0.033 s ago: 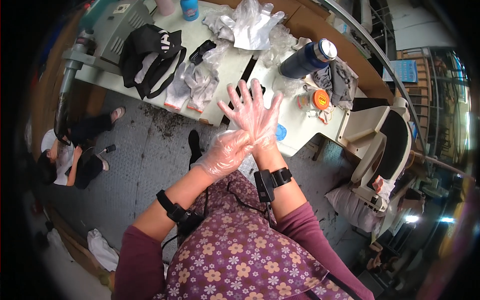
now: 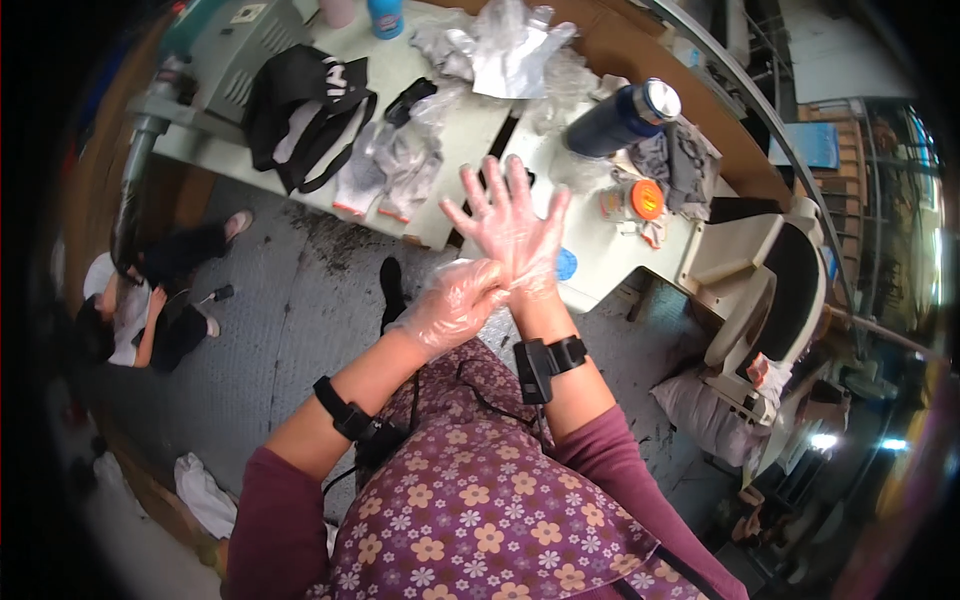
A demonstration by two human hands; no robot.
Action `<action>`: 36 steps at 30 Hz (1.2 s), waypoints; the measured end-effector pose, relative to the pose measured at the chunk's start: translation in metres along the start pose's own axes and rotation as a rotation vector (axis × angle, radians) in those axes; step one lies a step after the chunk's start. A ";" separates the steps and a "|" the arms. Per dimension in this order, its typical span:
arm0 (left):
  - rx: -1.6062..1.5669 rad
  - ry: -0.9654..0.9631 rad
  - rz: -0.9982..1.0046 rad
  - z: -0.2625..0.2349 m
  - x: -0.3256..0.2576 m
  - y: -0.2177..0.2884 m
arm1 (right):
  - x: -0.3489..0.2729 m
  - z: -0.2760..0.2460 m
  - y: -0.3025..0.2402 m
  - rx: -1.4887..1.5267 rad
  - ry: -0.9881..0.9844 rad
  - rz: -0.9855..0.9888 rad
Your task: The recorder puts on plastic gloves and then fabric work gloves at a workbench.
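Both of my hands wear thin clear disposable plastic gloves. My right hand (image 2: pixel 512 232) is raised over the table's near edge, palm showing, with its fingers spread wide and nothing in them. My left hand (image 2: pixel 452 308) is closed at the right wrist, its fingers pinching the cuff of the right hand's plastic glove (image 2: pixel 520 278). Beyond the hands, a pair of pale knit work gloves (image 2: pixel 390 165) with orange cuffs lies on the white table (image 2: pixel 575 210). A blue round thing (image 2: pixel 565 264) lies beside the right hand, and a dark object behind its fingers is mostly hidden.
A navy bottle (image 2: pixel 620 120), an orange-lidded jar (image 2: pixel 640 200) and grey cloth (image 2: pixel 682 160) lie at right. A black bag (image 2: pixel 305 115) and crumpled clear plastic (image 2: pixel 510 55) sit farther back. A white-and-black chair (image 2: pixel 770 270) stands right; another person (image 2: pixel 130 310) sits far left.
The view has shifted very slightly, so the table and its things appear a little farther right. My hands keep the same pose and hold.
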State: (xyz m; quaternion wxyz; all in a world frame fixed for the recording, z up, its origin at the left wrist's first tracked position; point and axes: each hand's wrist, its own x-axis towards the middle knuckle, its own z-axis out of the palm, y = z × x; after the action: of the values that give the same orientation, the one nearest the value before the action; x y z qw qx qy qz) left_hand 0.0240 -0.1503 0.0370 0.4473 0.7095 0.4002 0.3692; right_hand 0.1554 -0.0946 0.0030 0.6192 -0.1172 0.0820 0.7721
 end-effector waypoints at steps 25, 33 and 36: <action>-0.511 1.070 -1.031 -0.080 -0.057 -0.227 | 0.032 -0.055 0.027 -0.825 0.543 0.205; -0.494 1.022 -0.982 -0.076 -0.039 -0.242 | 0.115 -0.053 0.114 -2.209 -0.400 -0.227; -0.565 1.069 -0.879 -0.080 -0.051 -0.236 | 0.135 -0.056 0.125 -2.456 -0.429 0.018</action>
State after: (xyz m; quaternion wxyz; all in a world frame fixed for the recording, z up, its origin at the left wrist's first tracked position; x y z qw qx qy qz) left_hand -0.1234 -0.1030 -0.1650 0.4634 0.0661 0.6998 0.5395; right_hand 0.0103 -0.0110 -0.0911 0.0958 -0.4890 -0.7951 0.3457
